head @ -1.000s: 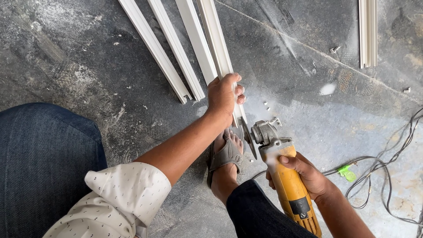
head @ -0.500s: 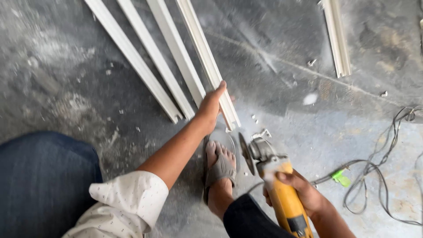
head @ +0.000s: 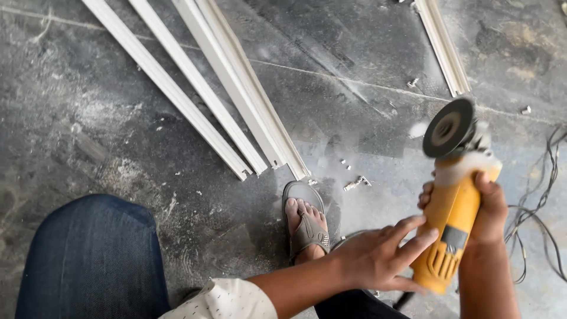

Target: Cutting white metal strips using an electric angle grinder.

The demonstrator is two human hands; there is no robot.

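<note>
Now off the strips (head: 236, 100): left hand (head: 378, 257) spread against grinder (head: 452, 230), right hand (head: 487, 210) wrapped round it, disc at twelve o'clock.

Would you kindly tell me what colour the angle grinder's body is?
Yellow, on the handheld angle grinder with its dark disc; the head view shows it.

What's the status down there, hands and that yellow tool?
Right hand gripping yellow angle grinder, disc raised. Left hand open, fingers touching grinder body. White strips on floor, sandalled foot nearby.
</note>
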